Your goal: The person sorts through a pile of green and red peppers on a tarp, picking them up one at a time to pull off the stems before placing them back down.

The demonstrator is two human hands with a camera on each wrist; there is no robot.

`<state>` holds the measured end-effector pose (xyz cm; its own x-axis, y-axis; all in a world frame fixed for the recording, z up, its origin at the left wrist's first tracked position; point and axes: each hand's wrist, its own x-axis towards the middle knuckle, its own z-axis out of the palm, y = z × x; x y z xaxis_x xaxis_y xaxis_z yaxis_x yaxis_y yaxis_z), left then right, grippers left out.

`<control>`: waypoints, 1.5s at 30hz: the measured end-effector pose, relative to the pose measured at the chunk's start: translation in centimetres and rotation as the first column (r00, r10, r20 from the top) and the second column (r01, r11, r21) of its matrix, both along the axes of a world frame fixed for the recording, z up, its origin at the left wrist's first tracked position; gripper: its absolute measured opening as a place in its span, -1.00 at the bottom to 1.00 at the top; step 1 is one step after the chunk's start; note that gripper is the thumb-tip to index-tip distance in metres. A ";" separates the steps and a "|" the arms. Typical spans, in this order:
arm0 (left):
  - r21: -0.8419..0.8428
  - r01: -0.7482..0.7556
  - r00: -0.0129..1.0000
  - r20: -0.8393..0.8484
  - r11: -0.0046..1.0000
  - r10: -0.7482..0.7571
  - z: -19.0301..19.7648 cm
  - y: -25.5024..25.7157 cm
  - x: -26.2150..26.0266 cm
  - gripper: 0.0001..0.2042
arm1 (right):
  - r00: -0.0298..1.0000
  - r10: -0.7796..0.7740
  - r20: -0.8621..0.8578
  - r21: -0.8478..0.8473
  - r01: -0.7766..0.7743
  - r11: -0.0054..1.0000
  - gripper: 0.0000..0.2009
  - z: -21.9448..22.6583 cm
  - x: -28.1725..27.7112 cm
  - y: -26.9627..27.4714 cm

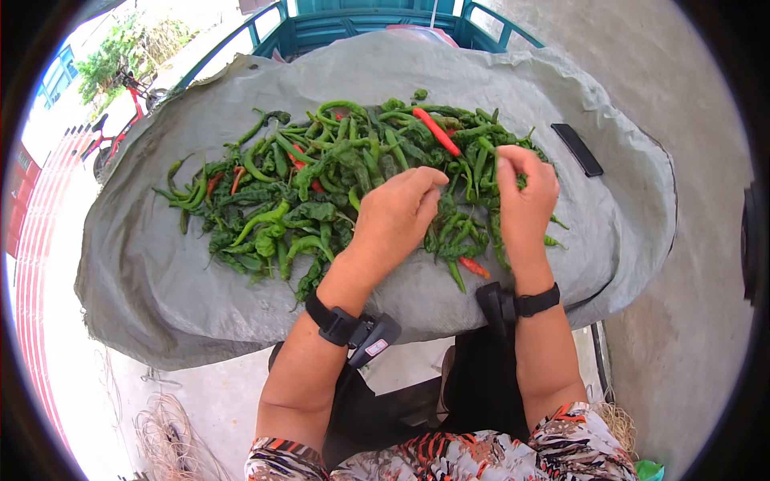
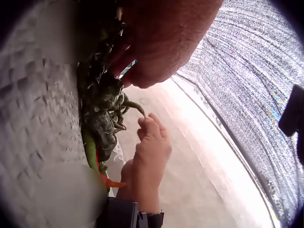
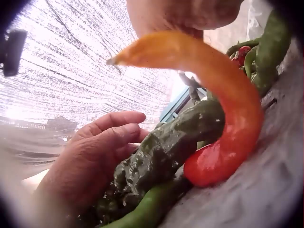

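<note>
A wide pile of green chili peppers (image 1: 273,216) lies on a grey sheet (image 1: 200,313), some wrinkled, with a few red ones mixed in. My right hand (image 1: 527,188) is over the pile's right side; in the left wrist view its thumb and fingers pinch the thin end of a green chili pepper (image 2: 135,105). Over the middle of the pile is my left hand (image 1: 397,215), its fingers loosely bent with nothing visible in them. A red chili pepper (image 1: 437,132) lies beyond the hands. Nearer me, an orange-red curved chili pepper (image 3: 242,118) rests at the pile's front edge.
A black phone (image 1: 577,149) lies on the sheet to the right of the pile. Behind the sheet stands a teal metal cart (image 1: 369,20). A red bicycle (image 1: 120,132) is at the far left, and loose twine (image 1: 172,441) lies on the ground at lower left.
</note>
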<state>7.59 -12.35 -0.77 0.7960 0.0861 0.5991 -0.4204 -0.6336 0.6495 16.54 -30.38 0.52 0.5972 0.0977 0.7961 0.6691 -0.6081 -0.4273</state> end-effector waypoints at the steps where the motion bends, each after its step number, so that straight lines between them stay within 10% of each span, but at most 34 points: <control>1: -0.040 -0.001 1.000 -0.021 0.999 0.000 0.0 -0.1 0.0 -0.68 | 0.999 0.015 0.041 0.034 -0.017 0.999 -0.87 0.3 -0.3 0.1; 4: -0.126 0.003 0.998 -0.067 0.992 -0.011 0.2 -0.1 0.0 -0.48 | 0.987 0.132 0.094 0.138 -0.144 0.980 -0.89 1.4 -2.4 0.9; 12: -0.102 -0.046 0.997 0.061 0.994 0.052 -0.2 -0.1 0.2 -0.74 | 0.764 0.636 -0.112 0.261 -0.595 0.761 -0.84 1.6 -6.5 2.4; 16: -0.456 -0.103 0.994 -0.087 0.884 0.071 1.0 -0.1 -0.3 -0.68 | 0.854 0.503 -0.131 0.428 -0.409 0.806 -0.76 1.3 -4.6 1.6; 21: -0.630 -0.110 0.994 -0.053 0.769 0.099 1.8 -0.1 -0.4 -0.40 | 0.974 0.133 -0.184 0.093 -0.117 0.989 -0.70 0.0 -1.0 0.0; 26: -0.687 -0.143 0.981 -0.002 0.712 0.194 1.9 0.3 -0.5 -0.14 | 0.984 -0.103 -0.143 -0.293 0.057 0.954 -0.63 -1.3 0.2 -0.5; 38: -0.663 -0.148 0.975 0.026 0.734 0.220 1.5 0.2 -0.3 -0.27 | 0.974 -0.195 -0.114 -0.467 0.121 0.876 -0.59 -0.8 -0.1 0.9; 45: -0.376 0.077 0.997 0.026 0.924 -0.073 0.5 0.6 0.0 -0.56 | 0.963 -0.211 -0.166 -0.437 0.120 0.892 -0.69 -0.6 -0.2 0.9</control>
<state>7.55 -11.75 -0.26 0.8023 0.2470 0.5434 -0.4659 -0.3100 0.8288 16.34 -29.52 -0.11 0.7779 0.2803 0.5625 0.4692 -0.8544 -0.2231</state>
